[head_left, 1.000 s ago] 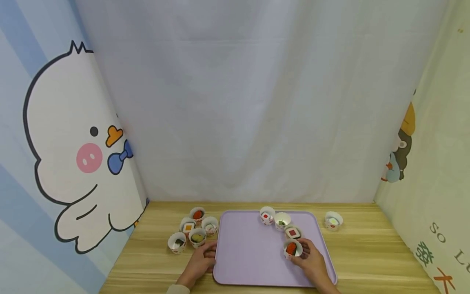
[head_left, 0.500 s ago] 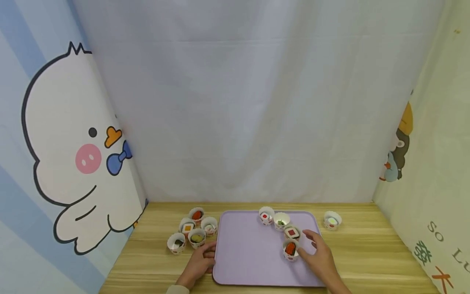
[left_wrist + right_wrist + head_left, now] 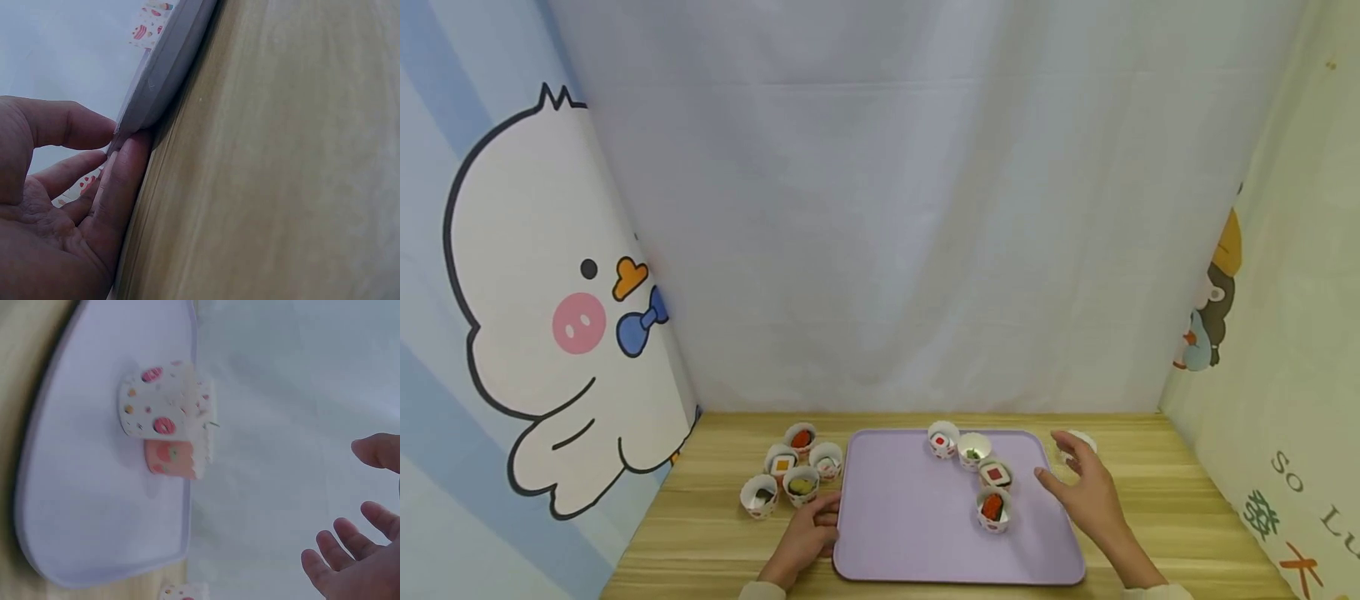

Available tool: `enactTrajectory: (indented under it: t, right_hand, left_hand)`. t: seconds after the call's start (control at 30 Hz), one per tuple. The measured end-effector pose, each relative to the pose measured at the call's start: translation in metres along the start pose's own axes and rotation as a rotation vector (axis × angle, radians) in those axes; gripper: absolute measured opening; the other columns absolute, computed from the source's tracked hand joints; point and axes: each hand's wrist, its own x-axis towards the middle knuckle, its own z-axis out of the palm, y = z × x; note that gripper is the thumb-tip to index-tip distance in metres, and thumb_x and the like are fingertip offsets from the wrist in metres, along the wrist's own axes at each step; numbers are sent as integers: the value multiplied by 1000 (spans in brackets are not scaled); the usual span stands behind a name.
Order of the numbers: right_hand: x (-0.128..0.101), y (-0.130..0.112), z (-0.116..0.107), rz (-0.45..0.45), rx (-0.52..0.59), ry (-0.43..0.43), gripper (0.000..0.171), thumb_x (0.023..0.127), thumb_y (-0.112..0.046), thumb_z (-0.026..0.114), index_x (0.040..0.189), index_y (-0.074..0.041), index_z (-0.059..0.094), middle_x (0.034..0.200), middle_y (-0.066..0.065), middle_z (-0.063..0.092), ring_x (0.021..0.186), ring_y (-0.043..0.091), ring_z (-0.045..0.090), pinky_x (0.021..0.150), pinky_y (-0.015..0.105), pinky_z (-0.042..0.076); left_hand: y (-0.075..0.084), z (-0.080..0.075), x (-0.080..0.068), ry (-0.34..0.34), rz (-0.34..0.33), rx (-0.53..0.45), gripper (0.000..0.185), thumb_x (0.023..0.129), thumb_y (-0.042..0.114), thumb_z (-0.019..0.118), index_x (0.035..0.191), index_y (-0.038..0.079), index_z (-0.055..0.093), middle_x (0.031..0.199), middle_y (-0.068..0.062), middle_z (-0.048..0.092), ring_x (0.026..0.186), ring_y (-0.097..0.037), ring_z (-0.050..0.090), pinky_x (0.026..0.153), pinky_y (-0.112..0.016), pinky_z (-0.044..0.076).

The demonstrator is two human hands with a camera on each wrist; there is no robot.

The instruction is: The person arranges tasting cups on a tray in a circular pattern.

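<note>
My left hand (image 3: 806, 537) pinches the left edge of the lilac tray (image 3: 910, 533); in the left wrist view the thumb (image 3: 94, 129) lies at the rim and the fingers are under it. Over the tray's right edge, my right hand (image 3: 1092, 493) is raised with fingers spread and nothing in them. Behind its fingertips, a paper cup (image 3: 1084, 440) on the table is mostly hidden. Along the tray's right half run several paper cups holding sushi-like pieces: one with a red topping (image 3: 993, 510), one with a dark red square (image 3: 996, 473), one with green bits (image 3: 973, 451) and one with a small red square (image 3: 943, 440).
Left of the tray, several more filled paper cups (image 3: 802, 485) cluster on the wooden table (image 3: 692, 533). A pale curtain (image 3: 880, 250) hangs behind the table, and printed cloths (image 3: 527, 250) flank it.
My right hand has let go of the cup with the red topping, leaving it on the tray, and has moved right toward the far-right cup. My left hand stays at the tray edge.
</note>
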Motion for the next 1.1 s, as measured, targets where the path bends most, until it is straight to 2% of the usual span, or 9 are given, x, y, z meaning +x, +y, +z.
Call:
enactTrajectory:
  t: [0.07,0.13,0.4,0.5,0.57,0.67,0.77,0.97,1.1]
  right_hand:
    - [5,0,-7,-3,15,12,60,85,-10,73,137,3,46,134,25,54,123,39,51,95,11,44]
    - [8,1,-13,-2,22,22,60,86,-10,73,137,3,46,135,25,53,122,39,51,91,-1,35]
    - [23,10,-35,-6,-14,30,60,88,-14,72,139,2,44,134,26,52,125,41,48,90,-2,32]
    - [29,16,-42,-5,-41,29,62,89,-16,71,140,3,42,137,27,50,127,42,46,98,12,40]
    - [34,20,-46,9,-53,23,64,90,-18,70,142,4,40,140,28,47,128,43,44,105,31,43]
    - [39,27,-51,31,-57,5,69,90,-21,70,144,5,36,144,31,41,130,48,40,103,59,38]
    - [45,36,-53,53,-58,-25,75,89,-23,71,146,6,32,146,33,36,131,50,36,104,65,35]
    - [55,59,-50,99,-102,-153,89,87,-28,73,152,2,21,150,36,23,135,54,28,100,70,32]
    - [59,73,-46,129,-116,-182,92,86,-29,74,153,3,19,151,36,21,135,54,27,101,71,32]
  left_hand:
    - [0,0,0,1,-1,-1,67,74,-5,59,140,-5,48,120,-20,58,92,-16,59,61,-33,57]
    - [0,0,0,1,-3,-2,67,74,-5,59,140,-5,48,120,-20,58,92,-16,59,61,-33,57]
    - [2,0,-1,8,-17,3,67,74,-4,59,140,-4,48,120,-19,58,93,-17,59,61,-35,57]
    - [2,0,-1,10,-16,8,67,74,-4,59,140,-4,48,121,-19,58,93,-17,59,61,-35,57]
    - [2,0,-1,10,-14,14,67,74,-4,59,140,-4,48,121,-20,58,93,-17,59,61,-35,57]
    - [2,0,-1,9,-17,20,67,74,-4,59,140,-4,48,121,-20,58,93,-17,60,61,-35,57]
    - [2,0,-1,8,-18,22,66,75,-4,60,140,-4,48,122,-20,58,94,-17,60,61,-36,58]
    - [2,-1,-1,7,-14,18,66,75,-4,59,140,-4,48,121,-20,58,94,-17,60,60,-35,58]
    - [3,0,-1,6,-8,19,66,74,-4,59,140,-4,48,120,-20,58,93,-17,59,60,-35,57]
